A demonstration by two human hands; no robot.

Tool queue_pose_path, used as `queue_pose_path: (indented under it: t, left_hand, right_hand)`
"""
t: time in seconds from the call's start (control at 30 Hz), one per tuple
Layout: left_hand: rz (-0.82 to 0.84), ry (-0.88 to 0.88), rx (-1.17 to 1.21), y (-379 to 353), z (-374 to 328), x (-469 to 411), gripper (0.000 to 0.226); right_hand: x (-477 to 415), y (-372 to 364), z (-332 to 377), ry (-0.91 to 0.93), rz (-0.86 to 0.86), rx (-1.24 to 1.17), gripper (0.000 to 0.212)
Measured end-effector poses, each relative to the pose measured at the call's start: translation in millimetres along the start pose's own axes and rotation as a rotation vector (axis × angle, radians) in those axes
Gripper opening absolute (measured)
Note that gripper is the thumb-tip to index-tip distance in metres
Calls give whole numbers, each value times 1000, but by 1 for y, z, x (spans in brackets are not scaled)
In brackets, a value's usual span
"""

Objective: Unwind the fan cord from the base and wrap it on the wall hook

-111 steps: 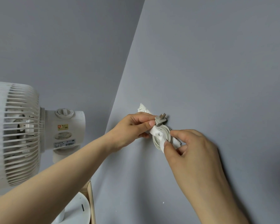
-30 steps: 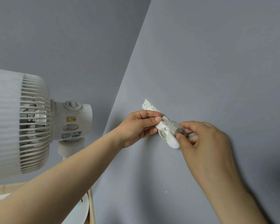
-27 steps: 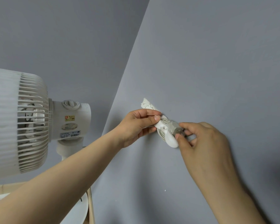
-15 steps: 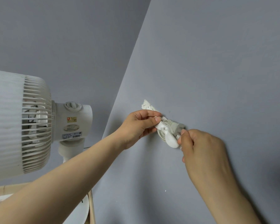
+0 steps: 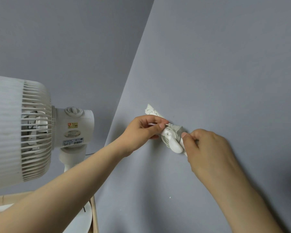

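Hands meet at a white wall hook [image 5: 174,146] on the grey wall, about 4 o'clock from the view's centre, where the fan cord [image 5: 165,140] lies coiled round the hook. The left hand [image 5: 141,130] pinches the top of the coil in its fingers, and the right hand [image 5: 207,148] pinches the grey plug [image 5: 177,130] at the hook's 1 o'clock with thumb and curled fingers. Tucking the plug under a loop would likely go best with the left hand steadying the coil and only a gentle pull, so the hook stays stuck. The right fingertips are mostly hidden, the cord's run to the fan [image 5: 23,132] at 9 o'clock cannot be traced, and the fan base [image 5: 81,221] is cut off below.
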State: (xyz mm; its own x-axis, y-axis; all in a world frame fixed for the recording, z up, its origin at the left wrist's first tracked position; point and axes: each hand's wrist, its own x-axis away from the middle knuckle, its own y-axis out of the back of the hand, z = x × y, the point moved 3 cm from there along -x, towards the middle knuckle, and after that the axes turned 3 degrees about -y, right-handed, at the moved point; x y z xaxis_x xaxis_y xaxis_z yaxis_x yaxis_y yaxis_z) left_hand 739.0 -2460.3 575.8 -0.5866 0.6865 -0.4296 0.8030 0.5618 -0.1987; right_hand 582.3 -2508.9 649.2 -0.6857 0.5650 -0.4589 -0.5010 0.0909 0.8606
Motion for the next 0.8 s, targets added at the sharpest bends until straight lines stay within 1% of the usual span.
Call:
queue_pose_path:
  t: [0.13,0.47,0.6,0.8]
  left_hand:
    - [-46,-9,-46,4,-2,1,22]
    - [-149,45,-17,15,-2,9,17]
    - [-194,56,-39,18,-6,16,15]
    - [-292,41,-85,21,-17,45,13]
  right_hand:
    - [3,5,-7,-42,-5,-157,26]
    - [3,2,-8,-13,-45,-218,18]
    - [6,3,-12,-5,-75,-276,18]
    - [13,6,-13,36,-120,-407,9]
